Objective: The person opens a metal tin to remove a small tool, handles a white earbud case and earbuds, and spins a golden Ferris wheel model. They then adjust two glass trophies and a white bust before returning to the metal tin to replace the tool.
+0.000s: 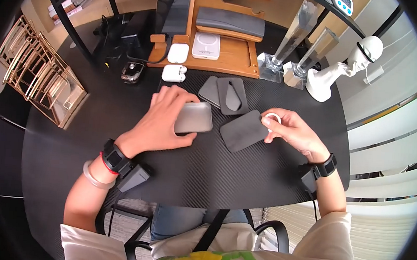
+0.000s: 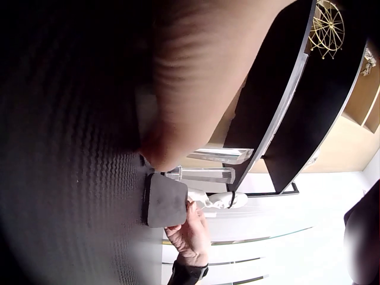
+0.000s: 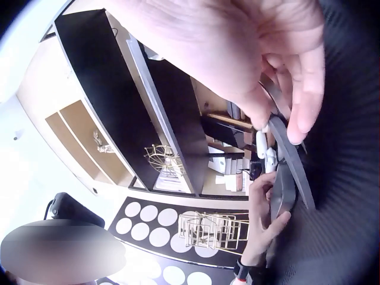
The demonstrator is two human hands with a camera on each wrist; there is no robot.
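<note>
In the head view my left hand point(image 1: 157, 121) grips a shallow grey rectangular case point(image 1: 196, 118) between thumb and fingers. My right hand point(image 1: 293, 131) pinches the corner of a dark grey rounded panel point(image 1: 243, 131), and a white ring point(image 1: 273, 116) shows at its thumb and fingers. Behind them lie a dark frame with an oval opening point(image 1: 224, 97) and a grey rounded piece point(image 1: 209, 90), partly overlapped by the frame. The right wrist view shows the panel point(image 3: 295, 163) edge-on, beside the case point(image 3: 284, 190). My left fingers' far side is hidden in the left wrist view.
White earbud cases point(image 1: 174, 73) and a wooden stand point(image 1: 237, 59) are at the back. Clear blocks point(image 1: 294, 74) and a white figure point(image 1: 320, 84) stand back right. A gold wire rack point(image 1: 52, 80) is at the left; the table's front edge point(image 1: 203, 204) lies near the body.
</note>
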